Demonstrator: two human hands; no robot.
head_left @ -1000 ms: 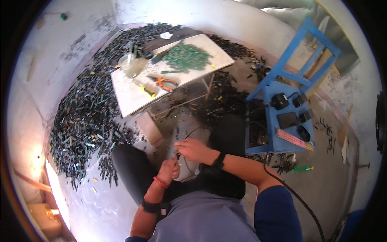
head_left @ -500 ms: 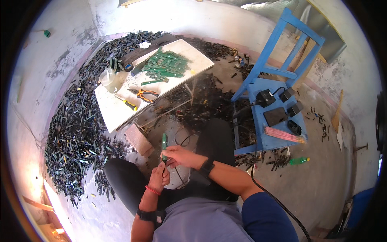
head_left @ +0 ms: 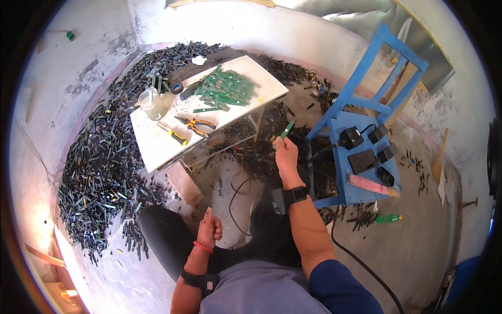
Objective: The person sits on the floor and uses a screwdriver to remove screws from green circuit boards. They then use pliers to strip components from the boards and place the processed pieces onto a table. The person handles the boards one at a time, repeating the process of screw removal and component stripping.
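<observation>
Pinching a green strip (head_left: 287,129) in the space between the desk (head_left: 151,144) and the blue chair (head_left: 361,68), your right hand (head_left: 287,158) is closed, while your left hand (head_left: 209,229) is loosely curled, its content I cannot tell

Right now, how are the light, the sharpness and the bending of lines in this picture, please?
Head view: the upper wall is washed out, and glare streaks the lower left; head view: dark shade under the white table; head view: edges curve toward a black rim; head view: fine detail on the green strip in the right hand is too small to judge.
</observation>
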